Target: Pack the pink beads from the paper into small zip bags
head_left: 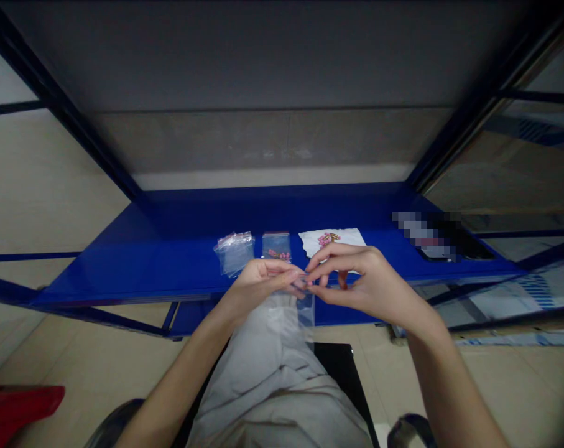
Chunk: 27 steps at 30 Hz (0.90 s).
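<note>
Setting: a blue shelf point(272, 211) within a dark blue metal frame point(90, 146), a pale wall point(272, 140) behind it, beige floor tiles point(379, 367) below. At the right, beyond the frame, we note wrapped material with blue print point(538, 289); at the lower left, a red object point(20, 407), cut by the edge of view.

On the shelf, left to right, we list:
– Clear bags point(235, 254), several, overlapping in a loose, fanned pile.
– One filled bag point(276, 241), clear, lying flat just beside the pile, with small pink pieces near its lower end.
– One white sheet point(354, 237), uneven at the edge, bearing a small heap of pink and gold-coloured pieces point(328, 239).
– One dark, flat object point(477, 249) near the right end, partly covered by a pixelated patch; we cannot tell what it is.

In hand: one clear bag point(306, 317), hanging at the shelf's front edge, above the grey clothing point(282, 373) of the person's lap. The left hand point(267, 279) grasps it near the top, thumb uppermost. The right hand point(356, 277) stands at the same end, fingers bent and fingertips drawn together against the left hand's; we cannot tell whether they pinch the plastic, a small piece or nothing.
</note>
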{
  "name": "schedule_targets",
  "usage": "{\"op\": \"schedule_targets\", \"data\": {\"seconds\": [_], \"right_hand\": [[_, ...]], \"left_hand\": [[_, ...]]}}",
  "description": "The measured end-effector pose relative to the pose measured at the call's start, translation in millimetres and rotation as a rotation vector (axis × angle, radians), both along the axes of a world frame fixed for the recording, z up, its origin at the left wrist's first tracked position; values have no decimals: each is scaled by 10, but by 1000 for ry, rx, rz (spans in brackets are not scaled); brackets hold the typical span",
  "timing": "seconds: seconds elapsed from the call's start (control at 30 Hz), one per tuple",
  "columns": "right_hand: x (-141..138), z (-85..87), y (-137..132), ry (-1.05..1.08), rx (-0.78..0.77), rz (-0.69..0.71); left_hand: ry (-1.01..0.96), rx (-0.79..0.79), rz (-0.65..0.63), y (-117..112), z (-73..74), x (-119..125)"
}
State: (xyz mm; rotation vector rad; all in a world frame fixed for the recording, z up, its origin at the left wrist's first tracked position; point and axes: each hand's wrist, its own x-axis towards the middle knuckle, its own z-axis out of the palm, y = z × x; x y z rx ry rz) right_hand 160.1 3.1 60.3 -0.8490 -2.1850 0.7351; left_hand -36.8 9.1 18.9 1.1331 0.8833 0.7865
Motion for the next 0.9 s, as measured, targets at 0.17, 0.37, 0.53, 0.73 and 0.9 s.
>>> {"op": "schedule_targets", "data": {"seconds": [0.17,0.37,0.53,0.73,0.9], "right_hand": [[-15,-36,-9,-20,-2,12],[-32,-52,-26,-41,75,1],[-55,-36,-76,-84,115,1],[-92,-18,-134,-178,176,-33],[-107,-14,-161,-250,184,-69]], "left_hand": [[-23,-47,101,10,12,-36],[-10,-8,234,-13,65,-14],[-68,16,278,-37,80,-10],[-108,3,294,-24,76,-16],[-114,20,358,-44,46,12]]}}
